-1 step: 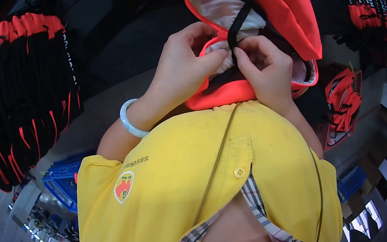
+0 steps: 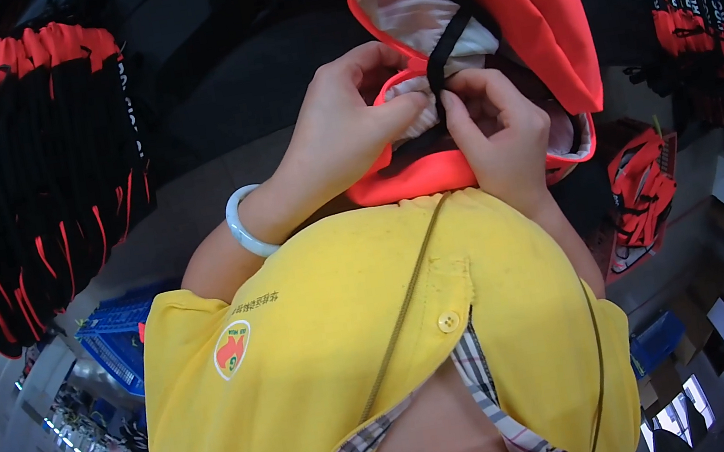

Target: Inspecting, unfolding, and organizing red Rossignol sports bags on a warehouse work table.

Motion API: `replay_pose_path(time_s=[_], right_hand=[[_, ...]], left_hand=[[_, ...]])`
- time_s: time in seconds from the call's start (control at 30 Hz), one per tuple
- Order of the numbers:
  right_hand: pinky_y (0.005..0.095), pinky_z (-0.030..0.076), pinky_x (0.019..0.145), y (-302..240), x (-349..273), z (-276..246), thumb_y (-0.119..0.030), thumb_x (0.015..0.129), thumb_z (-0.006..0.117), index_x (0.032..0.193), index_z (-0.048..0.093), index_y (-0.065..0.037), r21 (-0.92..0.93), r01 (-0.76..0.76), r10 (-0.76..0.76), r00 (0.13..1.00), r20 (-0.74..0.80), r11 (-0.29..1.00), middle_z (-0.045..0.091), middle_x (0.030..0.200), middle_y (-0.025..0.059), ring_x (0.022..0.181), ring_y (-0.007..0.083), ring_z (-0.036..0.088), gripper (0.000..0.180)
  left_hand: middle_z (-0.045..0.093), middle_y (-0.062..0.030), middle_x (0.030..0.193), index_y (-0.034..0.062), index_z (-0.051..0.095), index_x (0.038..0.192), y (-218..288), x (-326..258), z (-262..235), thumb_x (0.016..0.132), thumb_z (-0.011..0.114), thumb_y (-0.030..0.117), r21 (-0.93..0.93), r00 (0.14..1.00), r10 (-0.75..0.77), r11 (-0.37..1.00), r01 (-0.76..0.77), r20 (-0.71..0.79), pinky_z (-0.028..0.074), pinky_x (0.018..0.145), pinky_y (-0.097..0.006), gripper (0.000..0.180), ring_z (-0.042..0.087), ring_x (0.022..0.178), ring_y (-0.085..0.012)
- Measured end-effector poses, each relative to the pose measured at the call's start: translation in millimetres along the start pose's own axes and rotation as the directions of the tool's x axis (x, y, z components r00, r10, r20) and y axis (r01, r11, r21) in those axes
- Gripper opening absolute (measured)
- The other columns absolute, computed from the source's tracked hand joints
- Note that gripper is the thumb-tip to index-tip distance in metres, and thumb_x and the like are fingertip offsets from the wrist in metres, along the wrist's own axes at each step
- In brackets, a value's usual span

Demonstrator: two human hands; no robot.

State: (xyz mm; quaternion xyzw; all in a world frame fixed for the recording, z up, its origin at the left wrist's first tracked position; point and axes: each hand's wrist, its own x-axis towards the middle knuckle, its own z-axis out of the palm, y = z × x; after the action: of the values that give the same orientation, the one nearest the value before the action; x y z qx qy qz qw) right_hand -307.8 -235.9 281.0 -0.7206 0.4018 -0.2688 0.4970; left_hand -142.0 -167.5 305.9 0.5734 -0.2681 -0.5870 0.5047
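Observation:
A coral-red fabric bag (image 2: 536, 13) lies open in front of my chest, its pale striped lining (image 2: 419, 12) showing. Across the opening runs a narrow black strap (image 2: 449, 40). My left hand (image 2: 346, 121) is closed on the bag's left edge, the thumb over the lining and the index finger behind the red fabric. Thumb and fingers of my right hand (image 2: 501, 126) pinch the strap's lower end, close to the left thumb. The curled right fingers partly hide the strap end. Both hands meet just above the bag's near red rim (image 2: 411, 179).
At the left is a big stack of black-and-red bags (image 2: 46, 180). Another stack (image 2: 708, 34) stands at the far right. Below it a red crate (image 2: 643, 193) holds red pieces. A blue crate (image 2: 113, 343) sits at lower left. The dark work surface (image 2: 209, 80) spreads behind the bag.

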Motion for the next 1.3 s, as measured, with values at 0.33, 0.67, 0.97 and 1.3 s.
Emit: replay_pose_path(time_s=[0.33,0.67,0.97,1.3], right_hand=[[0.0317,0.048,0.053,-12,1,0,-0.001,0.08,0.07,0.084,0.06,0.0,-0.275,0.255,-0.256,0.966,0.034,0.927,0.062,0.075,0.0092,0.061,0.0214,0.062,0.011],[0.0224,0.046,0.058,-14,14,-13,-0.001,0.086,0.066,0.085,0.062,0.003,0.07,-0.16,0.142,0.968,0.205,0.985,0.064,0.072,0.0032,0.064,0.0071,0.059,0.006],[0.0181,0.04,0.056,-5,3,-2,-0.004,0.083,0.07,0.093,0.061,0.001,0.276,-0.168,0.128,0.979,0.158,0.946,0.058,0.071,-0.0033,0.062,0.0018,0.049,0.014],[0.0307,0.044,0.053,-9,-7,10,-0.003,0.072,0.077,0.085,0.059,-0.003,-0.14,0.093,-0.095,0.995,-0.007,0.986,0.059,0.072,0.0071,0.057,0.0189,0.055,0.021]], left_hand=[[0.067,-0.0091,0.095,-0.0077,0.06,0.107,-8,-4,-1,0.083,0.067,0.006,-0.007,1.0,0.026,1.0,-0.026,-0.015,0.053,0.079,-0.024,0.028,0.063,0.087,-0.0106],[0.066,-0.0089,0.093,-0.0085,0.06,0.106,-11,-2,0,0.084,0.066,0.005,-0.017,0.997,0.067,0.998,-0.068,-0.027,0.053,0.076,-0.022,0.026,0.063,0.082,-0.0099],[0.067,-0.0082,0.085,-0.0068,0.061,0.098,-11,3,-2,0.084,0.07,0.018,0.049,0.99,0.136,0.99,-0.135,-0.025,0.051,0.067,-0.021,0.029,0.064,0.075,-0.0104],[0.063,-0.0069,0.057,-0.0043,0.066,0.076,9,23,1,0.08,0.077,0.022,0.289,0.995,0.083,0.955,-0.066,-0.048,0.048,0.048,-0.023,0.029,0.065,0.052,-0.0135]])
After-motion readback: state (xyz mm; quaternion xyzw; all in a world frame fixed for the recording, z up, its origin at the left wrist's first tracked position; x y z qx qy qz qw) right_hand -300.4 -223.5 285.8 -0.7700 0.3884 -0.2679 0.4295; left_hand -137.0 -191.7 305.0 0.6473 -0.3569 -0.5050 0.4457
